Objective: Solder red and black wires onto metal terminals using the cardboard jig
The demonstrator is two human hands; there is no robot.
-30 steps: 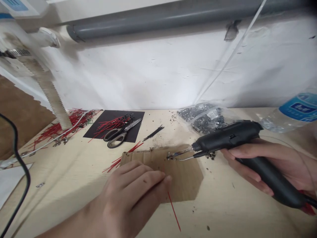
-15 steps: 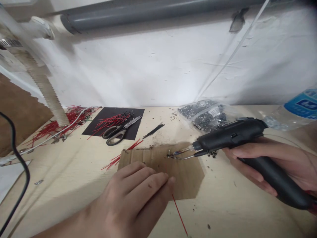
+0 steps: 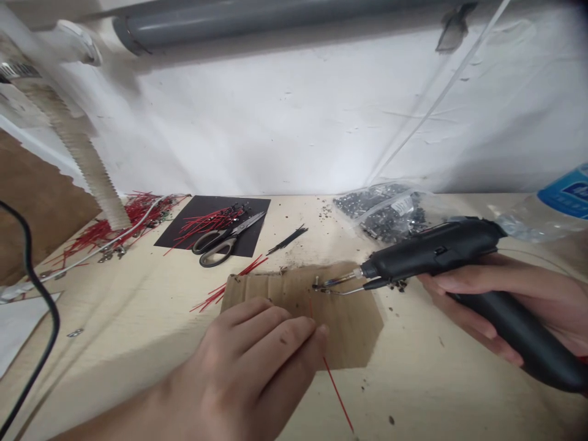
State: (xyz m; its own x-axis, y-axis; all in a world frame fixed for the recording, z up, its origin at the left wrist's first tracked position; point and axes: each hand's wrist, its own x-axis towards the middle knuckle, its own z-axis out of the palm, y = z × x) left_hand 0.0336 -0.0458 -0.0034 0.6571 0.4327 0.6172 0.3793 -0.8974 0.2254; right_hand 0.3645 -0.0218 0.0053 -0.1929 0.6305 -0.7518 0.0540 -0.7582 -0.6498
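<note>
Near the bottom centre, my left hand (image 3: 257, 361) pinches a thin red wire (image 3: 339, 397) over a piece of brown cardboard (image 3: 353, 324). The wire runs up between the fingers toward a tiny dark part (image 3: 316, 283) on the cardboard. On the right, my right hand (image 3: 496, 294) is wrapped round a black soldering gun (image 3: 436, 248). The gun's metal tip and a thin curved tube point left and reach the tiny part. Whether they touch it is too small to tell.
Scissors (image 3: 225, 242) and red wires lie on a black sheet (image 3: 250, 242). More red wires (image 3: 138, 211) are heaped at the left by a ribbed hose (image 3: 87, 153). Behind the gun sit a bag of small parts (image 3: 390, 211) and a plastic bottle (image 3: 528, 214). A black cable (image 3: 30, 263) hangs left.
The whole view has shifted slightly, moving most things a little to the right. Both hands keep their holds, and the gun's tip stays by the tiny part.
</note>
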